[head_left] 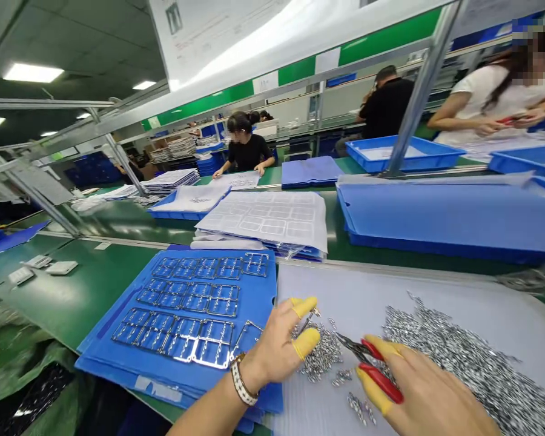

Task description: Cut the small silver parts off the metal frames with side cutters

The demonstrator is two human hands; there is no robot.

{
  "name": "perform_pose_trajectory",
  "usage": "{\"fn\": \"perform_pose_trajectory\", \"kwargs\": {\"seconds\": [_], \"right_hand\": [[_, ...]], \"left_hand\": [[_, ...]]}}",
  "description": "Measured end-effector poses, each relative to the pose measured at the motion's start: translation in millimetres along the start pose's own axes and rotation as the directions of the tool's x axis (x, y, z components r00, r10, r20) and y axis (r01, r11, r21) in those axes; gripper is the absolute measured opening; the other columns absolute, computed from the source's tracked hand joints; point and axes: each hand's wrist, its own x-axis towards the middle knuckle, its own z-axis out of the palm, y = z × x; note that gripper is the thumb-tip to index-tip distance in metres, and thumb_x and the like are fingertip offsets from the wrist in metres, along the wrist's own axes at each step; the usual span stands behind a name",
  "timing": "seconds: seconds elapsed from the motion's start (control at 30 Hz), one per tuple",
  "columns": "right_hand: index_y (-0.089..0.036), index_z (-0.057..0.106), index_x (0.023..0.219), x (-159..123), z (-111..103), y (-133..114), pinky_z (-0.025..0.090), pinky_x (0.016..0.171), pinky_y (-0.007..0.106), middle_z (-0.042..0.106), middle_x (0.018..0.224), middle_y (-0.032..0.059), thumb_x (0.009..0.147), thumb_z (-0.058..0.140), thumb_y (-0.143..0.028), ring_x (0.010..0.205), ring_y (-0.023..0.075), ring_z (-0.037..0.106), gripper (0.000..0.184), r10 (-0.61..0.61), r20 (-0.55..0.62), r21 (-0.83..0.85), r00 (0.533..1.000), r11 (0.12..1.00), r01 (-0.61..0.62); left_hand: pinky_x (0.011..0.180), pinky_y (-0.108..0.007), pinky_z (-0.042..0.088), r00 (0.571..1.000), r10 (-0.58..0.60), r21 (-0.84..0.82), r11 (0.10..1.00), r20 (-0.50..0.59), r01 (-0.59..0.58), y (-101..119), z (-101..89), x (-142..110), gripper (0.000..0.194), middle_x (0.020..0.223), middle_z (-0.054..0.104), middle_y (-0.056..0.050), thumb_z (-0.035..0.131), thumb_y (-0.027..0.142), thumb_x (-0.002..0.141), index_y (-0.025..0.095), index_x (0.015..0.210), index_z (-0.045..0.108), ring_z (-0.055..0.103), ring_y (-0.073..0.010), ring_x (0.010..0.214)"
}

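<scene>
My left hand [277, 339], with yellow finger covers on its thumb and fingers, is closed on a small shiny metal part [309, 319], partly hidden by the fingers. It is above the left edge of a small pile of metal links [322, 354]. My right hand [429, 390], also with yellow finger covers, grips red-handled pliers [382, 383]; their dark jaws point left at the small pile, close to my left hand. To the left, a blue sheet [118, 360] carries rows of rectangular metal frames [215, 342] with small links inside. One frame is partly behind my left hand.
A large heap of metal pieces [463, 357] spreads over the white surface [336, 281] at right. Behind stand stacked white sheets [272, 215] and a blue tray [436, 212]. Several co-workers sit beyond, including a person in black [247, 151]. A metal post [422, 91] rises at right.
</scene>
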Motion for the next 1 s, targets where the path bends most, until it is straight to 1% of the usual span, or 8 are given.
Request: {"fn": "perform_pose_trajectory", "kwargs": {"seconds": [0.07,0.13,0.27,0.4,0.57,0.8,0.9,1.0], "right_hand": [[-0.023,0.062,0.1,-1.6,5.3,4.0,0.047,0.061,0.04,0.069,0.086,0.0049,0.081,0.044,-0.052,0.075,0.0245,0.064,0.039,-0.005,-0.006,0.051,1.0,0.999,0.005],[-0.024,0.062,0.099,-0.9,9.8,1.8,0.048,0.06,0.038,0.069,0.084,0.0041,0.082,0.042,-0.054,0.073,0.0235,0.065,0.041,0.008,0.012,0.1,1.0,0.995,-0.009],[-0.024,0.062,0.101,2.3,15.4,-3.8,0.049,0.062,0.039,0.069,0.088,0.0047,0.081,0.042,-0.057,0.078,0.0246,0.065,0.044,0.064,0.026,0.169,0.998,0.983,-0.067],[-0.023,0.062,0.103,3.0,11.7,4.6,0.05,0.066,0.04,0.069,0.092,0.0067,0.08,0.042,-0.062,0.083,0.0267,0.065,0.049,0.098,-0.001,0.206,0.995,0.974,-0.096],[-0.023,0.061,0.106,3.9,-7.0,10.2,0.05,0.069,0.04,0.068,0.095,0.0076,0.081,0.042,-0.06,0.082,0.0264,0.065,0.048,0.203,-0.005,0.223,0.979,0.955,-0.197],[-0.023,0.059,0.11,-2.3,-14.2,7.2,0.05,0.074,0.039,0.067,0.098,0.0071,0.082,0.046,-0.055,0.089,0.0252,0.064,0.045,0.16,0.042,0.252,0.986,0.953,-0.165],[-0.023,0.059,0.11,-4.6,-10.9,8.6,0.05,0.075,0.039,0.067,0.097,0.0071,0.082,0.047,-0.055,0.088,0.0252,0.064,0.045,0.149,0.051,0.252,0.988,0.955,-0.157],[-0.023,0.058,0.111,-4.7,-13.7,7.6,0.049,0.077,0.04,0.067,0.099,0.0077,0.083,0.045,-0.055,0.089,0.0251,0.063,0.045,0.176,0.046,0.273,0.983,0.945,-0.182]], "left_hand": [[0.1,-0.041,0.035,0.999,0.006,0.025,1.0,0.033,-0.007,-0.7,-6.8,-1.4,0.048,0.117,0.059,-0.011,0.054,0.044,0.084,0.022,0.126,0.057,0.051,-0.0252,0.109],[0.096,-0.041,0.038,0.998,-0.059,-0.161,0.985,0.035,0.064,-6.5,-4.8,-1.2,0.047,0.11,0.062,-0.011,0.05,0.047,0.085,0.02,0.122,0.061,0.054,-0.0248,0.104],[0.093,-0.044,0.039,0.963,-0.263,-0.556,0.793,0.053,0.247,-18.4,17.2,0.6,0.053,0.109,0.063,-0.013,0.05,0.054,0.083,0.017,0.12,0.061,0.057,-0.0278,0.103],[0.099,-0.044,0.034,0.955,-0.29,-0.586,0.765,0.06,0.269,-14.3,30.8,5.8,0.049,0.108,0.064,-0.012,0.058,0.052,0.079,0.018,0.113,0.066,0.055,-0.0279,0.108],[0.098,-0.042,0.035,0.873,-0.482,-0.756,0.544,0.076,0.365,-0.5,28.8,19.2,0.049,0.104,0.064,-0.009,0.065,0.049,0.073,0.021,0.113,0.065,0.06,-0.0264,0.101],[0.09,-0.038,0.042,0.885,-0.457,-0.758,0.543,0.094,0.361,3.0,26.0,22.2,0.045,0.112,0.061,-0.009,0.059,0.046,0.08,0.024,0.119,0.061,0.059,-0.0272,0.105],[0.089,-0.038,0.044,0.86,-0.498,-0.782,0.491,0.109,0.384,-2.1,29.6,26.6,0.045,0.107,0.062,-0.009,0.061,0.046,0.078,0.022,0.115,0.063,0.062,-0.0258,0.098],[0.089,-0.038,0.045,0.865,-0.499,-0.849,0.434,0.052,0.301,-8.6,34.2,34.5,0.044,0.107,0.061,-0.008,0.06,0.048,0.078,0.023,0.115,0.062,0.064,-0.024,0.095]]}}
